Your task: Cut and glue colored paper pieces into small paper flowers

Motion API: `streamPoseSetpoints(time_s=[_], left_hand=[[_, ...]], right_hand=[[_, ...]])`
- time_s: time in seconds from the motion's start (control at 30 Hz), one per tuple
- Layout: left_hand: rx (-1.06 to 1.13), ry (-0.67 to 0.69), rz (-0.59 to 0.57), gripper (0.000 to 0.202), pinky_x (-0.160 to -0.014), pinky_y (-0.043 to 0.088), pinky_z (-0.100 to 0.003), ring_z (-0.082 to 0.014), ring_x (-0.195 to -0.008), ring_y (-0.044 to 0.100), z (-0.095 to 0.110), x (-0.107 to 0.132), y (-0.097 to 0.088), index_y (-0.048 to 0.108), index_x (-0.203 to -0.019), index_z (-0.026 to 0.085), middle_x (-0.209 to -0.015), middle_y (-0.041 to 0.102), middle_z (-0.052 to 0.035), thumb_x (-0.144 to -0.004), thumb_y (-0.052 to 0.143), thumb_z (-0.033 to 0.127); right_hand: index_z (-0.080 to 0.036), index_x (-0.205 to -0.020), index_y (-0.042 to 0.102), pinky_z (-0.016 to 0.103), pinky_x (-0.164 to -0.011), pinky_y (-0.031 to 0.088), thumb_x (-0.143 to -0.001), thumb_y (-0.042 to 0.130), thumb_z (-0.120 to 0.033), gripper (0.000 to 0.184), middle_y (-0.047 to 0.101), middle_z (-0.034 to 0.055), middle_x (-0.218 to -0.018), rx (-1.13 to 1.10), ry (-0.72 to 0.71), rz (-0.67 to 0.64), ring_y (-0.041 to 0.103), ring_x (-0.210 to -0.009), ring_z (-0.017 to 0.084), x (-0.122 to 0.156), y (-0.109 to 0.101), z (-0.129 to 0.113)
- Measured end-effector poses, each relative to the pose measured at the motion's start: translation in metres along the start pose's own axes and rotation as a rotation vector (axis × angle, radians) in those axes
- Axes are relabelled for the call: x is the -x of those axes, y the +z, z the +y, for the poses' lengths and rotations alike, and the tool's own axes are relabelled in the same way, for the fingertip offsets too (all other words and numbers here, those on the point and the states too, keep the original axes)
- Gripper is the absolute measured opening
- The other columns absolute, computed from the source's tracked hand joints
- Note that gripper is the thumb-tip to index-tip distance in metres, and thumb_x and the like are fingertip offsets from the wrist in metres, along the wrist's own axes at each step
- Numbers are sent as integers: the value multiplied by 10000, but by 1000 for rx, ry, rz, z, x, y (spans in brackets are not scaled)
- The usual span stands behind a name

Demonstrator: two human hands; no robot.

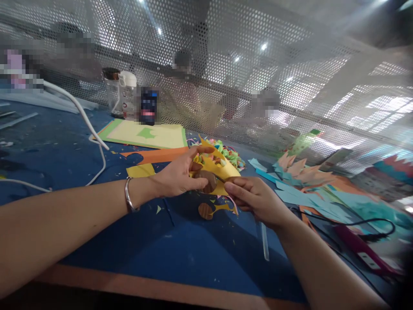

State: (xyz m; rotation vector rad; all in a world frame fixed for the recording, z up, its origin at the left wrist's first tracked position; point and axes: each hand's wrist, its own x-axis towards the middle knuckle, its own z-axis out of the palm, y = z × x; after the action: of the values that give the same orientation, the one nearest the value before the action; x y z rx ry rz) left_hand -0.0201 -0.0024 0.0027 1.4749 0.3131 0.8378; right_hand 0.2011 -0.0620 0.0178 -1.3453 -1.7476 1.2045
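Observation:
A yellow paper cutout (pixel 230 168) with pointed edges is raised above the blue table between my two hands. My left hand (pixel 180 172) grips it from the left, index finger stretched along the top and thumb lower down by a brown striped disc (pixel 209 181). At the lower right edge, the closed fingers of my right hand (pixel 250 196) pinch the same paper; a thin dark line shows at the fingertips, too small to name. Just below lie another brown disc (pixel 205 211) and a curved yellow scrap (pixel 226 208). A clear stick (pixel 265 243) shows under my right hand.
Behind my hands is a pile of colourful paper scraps (pixel 237 159). Stacked paper sheets (pixel 155 133), an orange strip (pixel 164 155) and bottles (pixel 128 97) stand left of it. Blue paper pieces (pixel 300 198), a power strip (pixel 364 254) and cables are on the right. Perforated mesh rises behind.

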Motion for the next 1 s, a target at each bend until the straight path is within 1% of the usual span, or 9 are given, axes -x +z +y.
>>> streamPoseSetpoints(time_s=[0.1,0.27,0.37,0.47,0.6,0.77,0.83,0.9,1.0], left_hand=[[-4,-13,32,740,-687,505,-259,-141,-740,658,1,0,1,364,-1355,207,-880,678,-27,-708,703,92],[21,-50,132,773,-751,518,-311,-154,-721,668,2,-2,1,341,-1349,179,-833,680,-23,-675,714,106],[37,-46,159,800,-761,522,-317,-158,-738,672,0,-3,-1,341,-1356,184,-839,677,-20,-655,718,103],[19,-48,131,825,-725,509,-300,-159,-722,668,-3,-3,0,333,-1381,191,-818,684,-17,-653,713,107],[48,-82,96,860,-745,504,-314,-158,-712,664,-3,-1,5,298,-1419,180,-780,677,-2,-660,693,92],[68,-110,136,826,-738,489,-297,-139,-675,637,1,1,12,340,-1411,147,-711,650,30,-666,683,52],[85,-134,183,822,-746,487,-303,-143,-686,646,1,0,14,369,-1394,156,-721,664,24,-654,709,45],[156,-173,281,785,-760,488,-308,-146,-711,661,1,0,16,435,-1331,159,-767,692,4,-623,753,42],[316,-254,415,608,-722,472,-277,-133,-707,662,2,0,23,582,-1118,144,-819,716,-23,-566,823,63]], right_hand=[[-206,-642,448,215,-408,184,-848,608,-625,493,308,-84,-538,42,-5,7,266,-448,58,0,-1,1],[-211,-672,464,218,-414,204,-864,572,-641,484,304,-88,-538,87,-26,26,271,-440,63,-2,-1,2],[-208,-670,480,230,-430,233,-874,569,-615,464,354,-74,-539,216,-95,100,317,-449,73,-4,2,1],[-202,-686,518,239,-452,264,-871,592,-556,407,396,-60,-557,301,-184,187,349,-480,84,-6,9,-1],[-190,-809,597,243,-483,322,-855,617,-495,308,495,-34,-620,241,-221,244,421,-531,104,-10,19,0],[-188,-831,601,268,-591,450,-822,645,-454,270,610,8,-705,180,-222,262,560,-641,145,-15,27,2],[-185,-838,608,269,-594,458,-819,650,-445,264,626,14,-717,166,-231,278,568,-646,146,-15,28,1],[-183,-842,614,259,-562,443,-824,649,-440,260,610,4,-695,147,-233,302,543,-608,132,-14,28,1],[-184,-851,613,232,-473,372,-843,642,-432,250,548,-27,-636,96,-236,357,449,-515,97,-12,28,-1]])
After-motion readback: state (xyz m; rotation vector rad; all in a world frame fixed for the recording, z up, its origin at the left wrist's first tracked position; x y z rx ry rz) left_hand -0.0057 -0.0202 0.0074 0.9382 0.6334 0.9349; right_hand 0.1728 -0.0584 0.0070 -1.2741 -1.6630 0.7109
